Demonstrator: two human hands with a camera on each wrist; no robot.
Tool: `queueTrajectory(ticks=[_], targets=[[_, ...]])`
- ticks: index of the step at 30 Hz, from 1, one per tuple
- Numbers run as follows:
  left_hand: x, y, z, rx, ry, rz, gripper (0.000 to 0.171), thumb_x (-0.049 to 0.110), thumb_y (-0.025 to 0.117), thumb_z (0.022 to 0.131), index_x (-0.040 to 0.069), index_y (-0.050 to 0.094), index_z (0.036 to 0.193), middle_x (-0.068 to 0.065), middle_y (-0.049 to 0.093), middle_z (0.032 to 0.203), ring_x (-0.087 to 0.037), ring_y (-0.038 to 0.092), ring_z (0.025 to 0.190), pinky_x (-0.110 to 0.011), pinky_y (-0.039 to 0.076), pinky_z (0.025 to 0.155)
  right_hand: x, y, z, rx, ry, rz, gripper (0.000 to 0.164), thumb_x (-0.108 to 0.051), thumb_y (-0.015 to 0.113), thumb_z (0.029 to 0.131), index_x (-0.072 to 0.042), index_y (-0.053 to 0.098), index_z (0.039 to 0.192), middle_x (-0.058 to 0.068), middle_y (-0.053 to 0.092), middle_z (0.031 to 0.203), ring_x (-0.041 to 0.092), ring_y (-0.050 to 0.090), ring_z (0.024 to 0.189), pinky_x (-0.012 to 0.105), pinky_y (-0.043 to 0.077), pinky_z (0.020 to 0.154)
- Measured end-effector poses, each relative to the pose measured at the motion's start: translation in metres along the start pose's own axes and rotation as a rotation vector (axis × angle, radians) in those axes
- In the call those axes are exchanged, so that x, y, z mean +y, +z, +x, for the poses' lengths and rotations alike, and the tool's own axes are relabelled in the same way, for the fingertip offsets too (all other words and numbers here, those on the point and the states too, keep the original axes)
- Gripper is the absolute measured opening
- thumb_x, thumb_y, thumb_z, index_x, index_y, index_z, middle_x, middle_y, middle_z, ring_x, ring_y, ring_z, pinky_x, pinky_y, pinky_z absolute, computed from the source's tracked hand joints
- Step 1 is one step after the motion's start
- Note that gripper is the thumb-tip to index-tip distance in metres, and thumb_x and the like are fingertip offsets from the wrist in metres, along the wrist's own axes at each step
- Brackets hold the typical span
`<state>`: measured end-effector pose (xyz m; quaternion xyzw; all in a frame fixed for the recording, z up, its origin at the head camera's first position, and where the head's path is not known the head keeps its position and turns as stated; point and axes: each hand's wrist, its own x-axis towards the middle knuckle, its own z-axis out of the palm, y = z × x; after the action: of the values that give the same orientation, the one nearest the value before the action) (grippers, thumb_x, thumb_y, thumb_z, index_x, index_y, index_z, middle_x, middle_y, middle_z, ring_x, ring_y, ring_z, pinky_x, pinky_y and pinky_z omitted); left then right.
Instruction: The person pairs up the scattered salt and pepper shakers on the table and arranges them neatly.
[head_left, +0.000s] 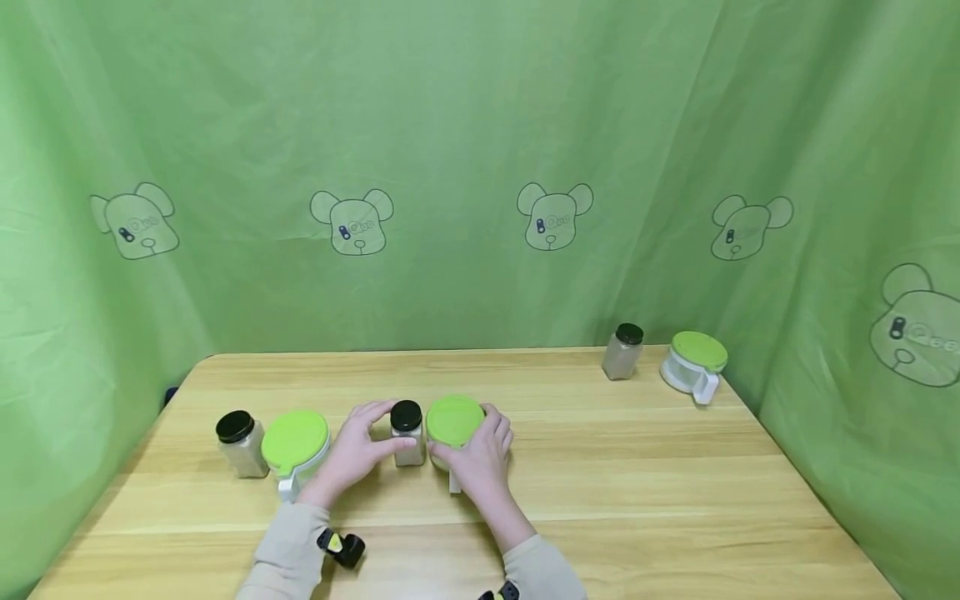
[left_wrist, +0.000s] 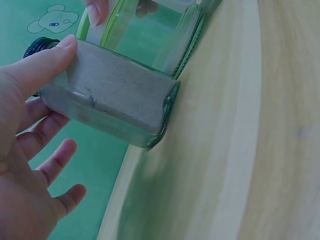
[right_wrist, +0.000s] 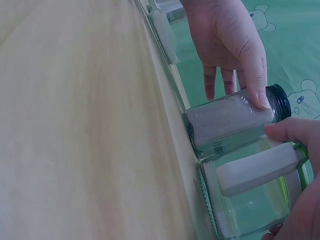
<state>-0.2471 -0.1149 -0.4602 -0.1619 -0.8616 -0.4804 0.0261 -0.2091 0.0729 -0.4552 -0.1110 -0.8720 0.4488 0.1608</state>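
Note:
My left hand (head_left: 358, 446) pinches a square glass jar (head_left: 406, 417) near its black screw lid, with the thumb in front and fingertips behind. Grey powder fills part of this jar (left_wrist: 112, 92), as the left wrist view shows; the other left fingers are spread and loose. Just to the right, my right hand (head_left: 483, 458) holds a round glass seasoning pot (head_left: 454, 419) by the sides of its green lid. The pot's white handle (right_wrist: 257, 170) points toward me. Both vessels stand side by side on the table, very close or touching.
On the left of the wooden table (head_left: 637, 517) stand another black-lidded jar (head_left: 246, 454) and green-lidded pot (head_left: 296, 440). At the back right are a third black-lidded jar (head_left: 622, 354) and pot (head_left: 696, 358). A green curtain (head_left: 465, 108) hangs behind.

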Motion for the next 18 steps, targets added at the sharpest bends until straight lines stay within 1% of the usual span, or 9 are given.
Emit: queueTrajectory(ticks=[8,18], targets=[[-0.0004,-0.0032,0.0002,-0.007,-0.006,0.021,0.072,0.036,0.081,0.077,0.010,0.053,0.138,-0.014,0.052,0.144,-0.035,0.039,0.137,-0.058,0.028,0.115,0.0010,0.0010,0.0005,-0.004,0.004,0.008,0.099,-0.028,0.091,0.056,-0.001,0.037,0.134,0.022,0.041,0.128,0.037,0.037,0.120,0.057,0.039,0.098],[0.0019,-0.0055,0.0010,-0.020,-0.035,0.032,0.072,0.032,0.080,0.078,0.006,0.051,0.139,-0.017,0.050,0.144,-0.038,0.038,0.138,-0.059,0.028,0.115,-0.0002,-0.0009,-0.0011,-0.012,0.013,0.031,0.099,-0.028,0.092,0.057,-0.001,0.036,0.135,0.022,0.040,0.129,0.038,0.035,0.121,0.057,0.038,0.099]])
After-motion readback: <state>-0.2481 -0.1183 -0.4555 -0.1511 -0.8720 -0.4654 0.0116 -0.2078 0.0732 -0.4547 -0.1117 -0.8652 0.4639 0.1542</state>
